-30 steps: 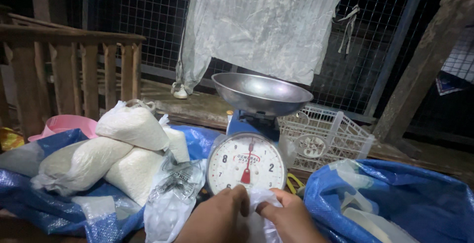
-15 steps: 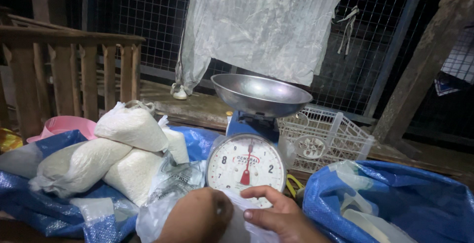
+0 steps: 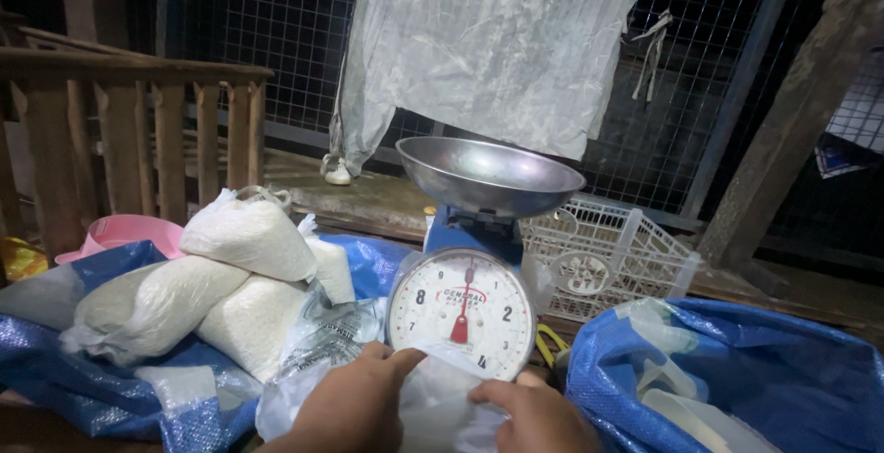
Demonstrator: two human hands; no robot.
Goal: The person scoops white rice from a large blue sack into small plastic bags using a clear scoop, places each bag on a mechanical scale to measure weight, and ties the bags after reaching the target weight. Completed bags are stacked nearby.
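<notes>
Left hand (image 3: 354,407), right hand (image 3: 534,413) pinch clear plastic bag (image 3: 440,404) at 6 o'clock, touching scale (image 3: 462,310) dial rim. Filled bags (image 3: 221,283) crowd 9 o'clock; blue sack (image 3: 737,370) crowds 4 o'clock.

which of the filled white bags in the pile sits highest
The knotted bag resting on top of the pile, nearest the wooden railing. The other two filled bags lie lower, beneath and in front of it, on the blue tarp.

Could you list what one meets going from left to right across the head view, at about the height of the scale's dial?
Pink basin → stacked bags of white grain → dial scale → white plastic basket → blue woven sack.
</notes>
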